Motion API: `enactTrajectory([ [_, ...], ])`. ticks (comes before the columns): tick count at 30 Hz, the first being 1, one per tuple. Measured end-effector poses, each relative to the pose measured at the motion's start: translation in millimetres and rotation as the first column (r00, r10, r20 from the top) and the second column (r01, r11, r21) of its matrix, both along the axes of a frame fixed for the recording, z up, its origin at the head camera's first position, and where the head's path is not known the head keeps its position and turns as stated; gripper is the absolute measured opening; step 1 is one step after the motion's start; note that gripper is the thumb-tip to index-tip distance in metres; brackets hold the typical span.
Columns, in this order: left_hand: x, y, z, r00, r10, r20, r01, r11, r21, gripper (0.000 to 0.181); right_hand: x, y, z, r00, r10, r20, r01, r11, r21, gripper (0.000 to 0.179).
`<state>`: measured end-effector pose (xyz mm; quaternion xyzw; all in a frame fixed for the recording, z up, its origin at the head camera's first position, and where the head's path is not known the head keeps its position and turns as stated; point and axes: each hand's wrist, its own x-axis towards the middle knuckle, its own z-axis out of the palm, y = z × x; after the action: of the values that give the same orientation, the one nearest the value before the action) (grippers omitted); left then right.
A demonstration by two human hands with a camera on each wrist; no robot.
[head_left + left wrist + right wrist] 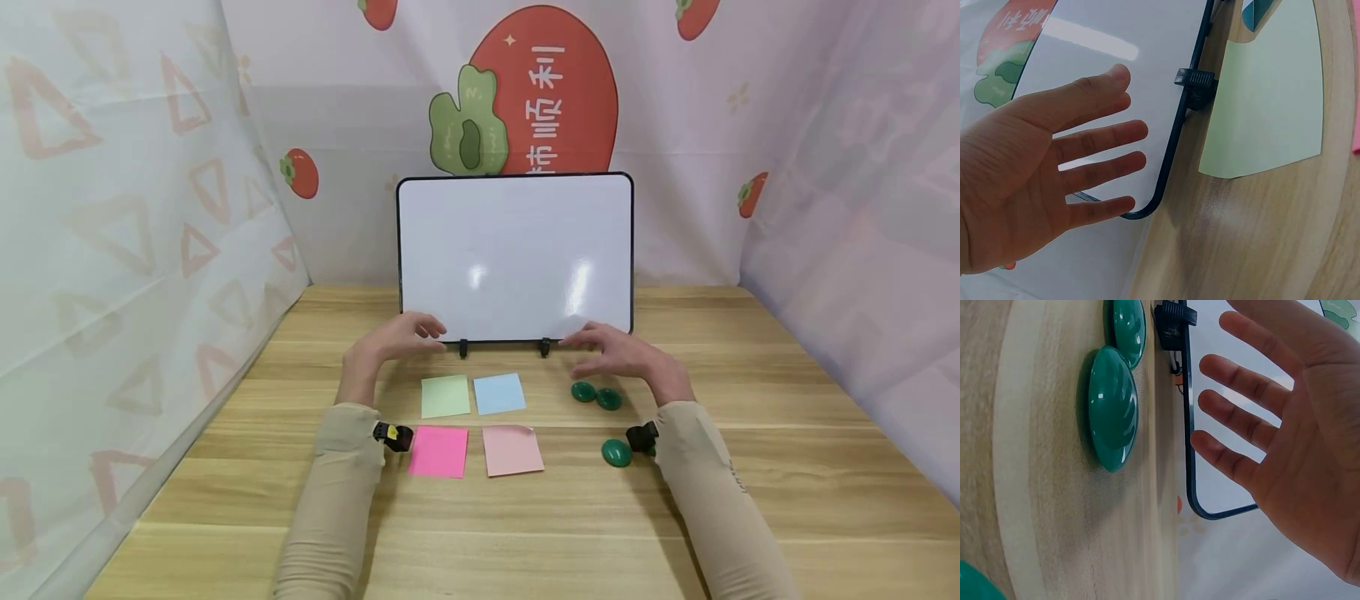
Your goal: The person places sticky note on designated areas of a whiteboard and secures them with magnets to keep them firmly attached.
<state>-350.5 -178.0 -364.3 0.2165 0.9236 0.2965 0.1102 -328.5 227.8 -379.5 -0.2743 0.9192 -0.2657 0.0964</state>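
A whiteboard (510,250) with a black frame stands upright at the back of the table. Near its lower left corner is my left hand (397,337), fingers spread and holding nothing in the left wrist view. My right hand (618,352) hovers by the lower right corner, its fingers also spread and its palm bare. Below the board lie four-sided sticky notes: pale green (446,396), blue (499,393), bright pink (438,452) and light pink (513,451). Two glossy green oval magnet-like pieces (1113,409) touch below the right hand; a third green piece (617,452) lies nearer the right wrist.
Two black clip feet (462,348) support the board's bottom edge on the wooden table (495,542). Printed cloth (345,108) hangs behind and along both sides. Each wrist wears a small black camera (397,437).
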Motion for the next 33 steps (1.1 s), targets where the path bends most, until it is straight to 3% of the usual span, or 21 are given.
enactTrajectory([
  [12,-1.4,-8.4,-4.0,0.999,-0.01,0.033,0.008,0.999,0.052,0.044,0.7,1.9,-1.8,0.998,-0.008,0.069,0.004,0.999,0.046,0.054],
  [28,-0.1,-20.2,-16.3,0.977,-0.037,0.208,0.047,0.998,-0.046,0.041,2.4,3.6,-7.7,0.992,-0.033,0.125,0.019,0.993,0.114,0.048],
  [33,-1.7,-21.8,-19.6,0.978,-0.042,0.202,0.057,0.996,-0.071,0.038,3.2,4.6,-8.5,0.991,-0.037,0.125,0.021,0.992,0.127,0.044],
])
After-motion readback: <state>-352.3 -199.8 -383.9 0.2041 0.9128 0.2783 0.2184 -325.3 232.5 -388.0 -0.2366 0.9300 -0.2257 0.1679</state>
